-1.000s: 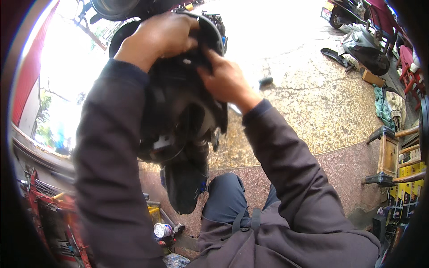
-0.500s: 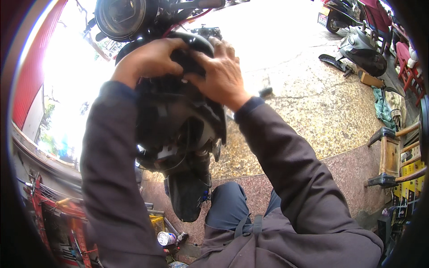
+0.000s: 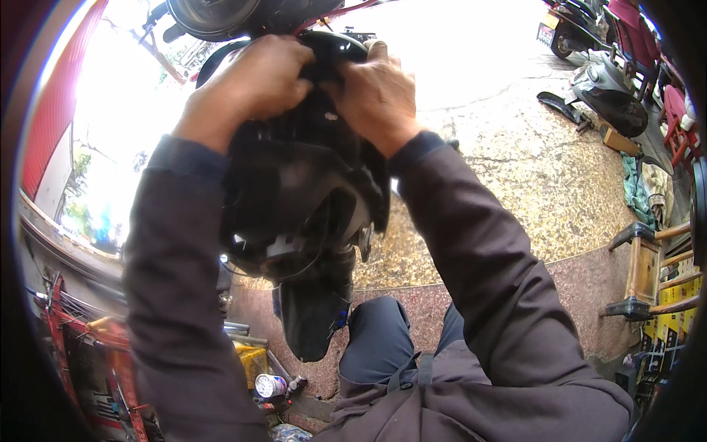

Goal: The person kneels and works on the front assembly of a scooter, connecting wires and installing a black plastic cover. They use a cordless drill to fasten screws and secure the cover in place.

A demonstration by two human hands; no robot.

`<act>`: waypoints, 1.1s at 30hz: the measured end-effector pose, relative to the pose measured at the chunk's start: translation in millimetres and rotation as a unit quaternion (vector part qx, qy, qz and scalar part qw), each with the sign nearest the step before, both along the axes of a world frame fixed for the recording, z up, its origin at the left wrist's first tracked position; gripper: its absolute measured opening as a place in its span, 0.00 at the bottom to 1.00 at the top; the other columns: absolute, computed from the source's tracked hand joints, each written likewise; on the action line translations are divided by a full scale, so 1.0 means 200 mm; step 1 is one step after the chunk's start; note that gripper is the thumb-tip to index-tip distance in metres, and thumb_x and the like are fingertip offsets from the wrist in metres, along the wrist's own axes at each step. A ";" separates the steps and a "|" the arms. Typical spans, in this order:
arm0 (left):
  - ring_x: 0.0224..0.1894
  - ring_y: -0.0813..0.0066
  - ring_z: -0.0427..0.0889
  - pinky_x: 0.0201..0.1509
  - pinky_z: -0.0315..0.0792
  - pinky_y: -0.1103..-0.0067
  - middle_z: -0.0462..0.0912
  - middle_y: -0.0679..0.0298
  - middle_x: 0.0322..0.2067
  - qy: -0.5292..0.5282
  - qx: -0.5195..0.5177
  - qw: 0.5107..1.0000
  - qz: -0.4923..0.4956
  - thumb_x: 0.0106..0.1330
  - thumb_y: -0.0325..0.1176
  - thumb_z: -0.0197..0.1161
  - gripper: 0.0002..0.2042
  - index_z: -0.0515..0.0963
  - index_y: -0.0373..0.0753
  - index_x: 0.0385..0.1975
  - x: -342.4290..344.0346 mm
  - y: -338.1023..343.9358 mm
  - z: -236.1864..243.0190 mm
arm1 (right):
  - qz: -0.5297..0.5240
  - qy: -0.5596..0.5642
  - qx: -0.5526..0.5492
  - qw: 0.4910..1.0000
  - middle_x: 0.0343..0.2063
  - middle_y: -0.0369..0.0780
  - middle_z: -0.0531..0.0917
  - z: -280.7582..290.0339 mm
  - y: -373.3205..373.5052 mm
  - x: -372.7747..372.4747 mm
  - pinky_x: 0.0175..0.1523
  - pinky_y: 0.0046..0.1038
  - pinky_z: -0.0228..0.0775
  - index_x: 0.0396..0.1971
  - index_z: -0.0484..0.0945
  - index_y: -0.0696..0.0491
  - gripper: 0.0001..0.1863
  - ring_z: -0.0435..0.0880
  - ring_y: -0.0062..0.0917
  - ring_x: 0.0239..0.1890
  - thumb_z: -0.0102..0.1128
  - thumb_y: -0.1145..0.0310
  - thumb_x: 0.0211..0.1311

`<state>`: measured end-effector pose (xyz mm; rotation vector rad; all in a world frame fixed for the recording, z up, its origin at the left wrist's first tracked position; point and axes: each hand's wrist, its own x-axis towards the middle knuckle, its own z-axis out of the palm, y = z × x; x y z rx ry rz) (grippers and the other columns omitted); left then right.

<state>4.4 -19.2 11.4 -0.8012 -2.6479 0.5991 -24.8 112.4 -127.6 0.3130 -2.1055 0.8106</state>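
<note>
A scooter's black front body panel (image 3: 294,173) fills the middle of the view, just below a round headlight (image 3: 213,13). My left hand (image 3: 258,81) is curled round the upper left part of the panel, its thumb bent inward and its fingertips partly hidden. On the upper right edge my right hand (image 3: 377,96) grips the same panel, with some fingers out of sight over the far side. Beneath the panel hang a thin dark cable and a black mudguard (image 3: 313,313), which points down toward my knees. A red wire (image 3: 331,15) runs behind the hands, beside the headlight.
A red metal rack (image 3: 118,361) with tools stands at the lower left, near a white can (image 3: 270,385). To the right are a wooden stool (image 3: 642,271), teal cloth (image 3: 638,191) and a loose grey-black scooter part (image 3: 607,96). Parked scooters (image 3: 567,33) stand at the far right.
Both hands sit slightly higher in the view and still hold the panel. My left hand's fingers are bent more tightly. The headlight has shifted upward, partly out of the picture.
</note>
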 end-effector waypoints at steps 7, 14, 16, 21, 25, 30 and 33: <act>0.60 0.56 0.79 0.65 0.71 0.70 0.76 0.50 0.62 -0.105 0.101 0.989 0.012 0.63 0.27 0.60 0.23 0.76 0.34 0.60 -0.04 -0.15 0.02 | -0.021 0.102 0.008 0.995 0.50 0.51 0.78 -0.05 0.02 0.00 0.49 0.46 0.76 0.50 0.84 0.42 0.17 0.78 0.51 0.52 0.67 0.57 0.61; 0.49 0.58 0.85 0.56 0.76 0.71 0.86 0.51 0.48 -0.006 0.276 0.953 -0.125 0.67 0.31 0.57 0.17 0.81 0.32 0.53 0.23 -0.41 0.18 | -0.044 0.071 0.007 0.997 0.44 0.51 0.80 -0.04 0.00 -0.01 0.43 0.42 0.80 0.45 0.87 0.43 0.13 0.84 0.47 0.42 0.66 0.58 0.63; 0.47 0.61 0.86 0.52 0.77 0.73 0.86 0.52 0.46 0.017 0.268 0.952 -0.146 0.68 0.32 0.58 0.16 0.81 0.30 0.51 0.43 -0.58 0.18 | -0.051 0.075 0.009 0.996 0.42 0.52 0.79 -0.04 -0.01 0.00 0.41 0.41 0.80 0.47 0.86 0.43 0.14 0.85 0.46 0.39 0.66 0.58 0.63; 0.48 0.72 0.82 0.52 0.74 0.77 0.84 0.55 0.49 0.105 0.485 0.868 -0.003 0.75 0.31 0.56 0.17 0.77 0.28 0.57 0.80 -1.00 -0.09 | -0.050 0.025 0.038 0.998 0.45 0.51 0.77 0.00 -0.01 0.00 0.45 0.43 0.78 0.50 0.85 0.41 0.17 0.82 0.46 0.45 0.65 0.56 0.62; 0.54 0.70 0.80 0.62 0.72 0.76 0.82 0.54 0.55 0.164 0.569 0.801 0.088 0.75 0.33 0.58 0.18 0.76 0.30 0.59 0.83 -1.23 -0.34 | -0.073 0.016 0.085 0.994 0.47 0.50 0.77 0.04 -0.02 0.01 0.48 0.45 0.75 0.49 0.86 0.42 0.16 0.79 0.47 0.50 0.64 0.57 0.62; 0.60 0.68 0.77 0.66 0.69 0.73 0.79 0.55 0.59 0.172 0.612 0.772 0.016 0.74 0.32 0.59 0.18 0.75 0.33 0.61 0.81 -1.28 -0.55 | -0.100 0.014 0.150 0.984 0.50 0.50 0.76 0.09 -0.04 0.03 0.53 0.47 0.73 0.48 0.86 0.44 0.15 0.76 0.47 0.55 0.63 0.59 0.64; 0.62 0.66 0.74 0.68 0.67 0.70 0.76 0.55 0.62 0.152 0.647 0.746 -0.050 0.73 0.32 0.59 0.20 0.73 0.35 0.63 0.76 -1.24 -0.62 | -0.106 0.000 0.143 0.984 0.51 0.50 0.76 0.09 -0.04 0.04 0.53 0.47 0.73 0.48 0.86 0.44 0.15 0.76 0.47 0.54 0.62 0.59 0.64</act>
